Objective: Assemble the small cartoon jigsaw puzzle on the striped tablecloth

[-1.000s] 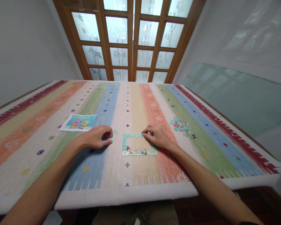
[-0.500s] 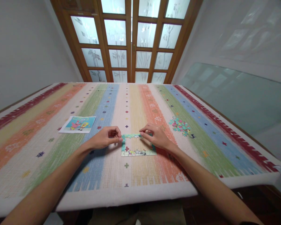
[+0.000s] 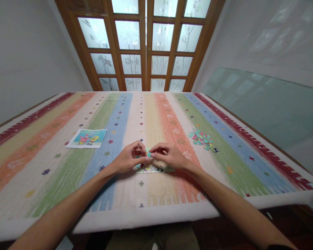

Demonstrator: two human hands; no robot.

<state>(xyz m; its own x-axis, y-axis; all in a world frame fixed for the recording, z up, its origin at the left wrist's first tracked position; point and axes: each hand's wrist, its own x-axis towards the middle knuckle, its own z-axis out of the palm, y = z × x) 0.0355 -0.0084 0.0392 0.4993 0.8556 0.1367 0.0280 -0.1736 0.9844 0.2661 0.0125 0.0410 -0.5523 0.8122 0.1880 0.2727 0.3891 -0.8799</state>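
Observation:
My left hand (image 3: 132, 157) and my right hand (image 3: 170, 155) meet fingertip to fingertip above a partly joined jigsaw puzzle (image 3: 156, 171). A small teal puzzle piece (image 3: 149, 155) is pinched between them, with both thumbs and forefingers closed at it. The puzzle's lower edge shows joined pieces with grey and yellow printing. Its upper and side parts are mostly hidden behind my hands. Tablecloth shows through the middle of the frame of pieces.
Loose puzzle pieces (image 3: 201, 139) lie in a pile to the right. A printed reference picture (image 3: 86, 138) of cartoon figures rests at the left. A striped tablecloth (image 3: 114, 194) covers the table, whose front edge is near me.
My left hand has moved right and my right hand slightly left, so they now meet over the puzzle. A teal piece now shows between their fingertips.

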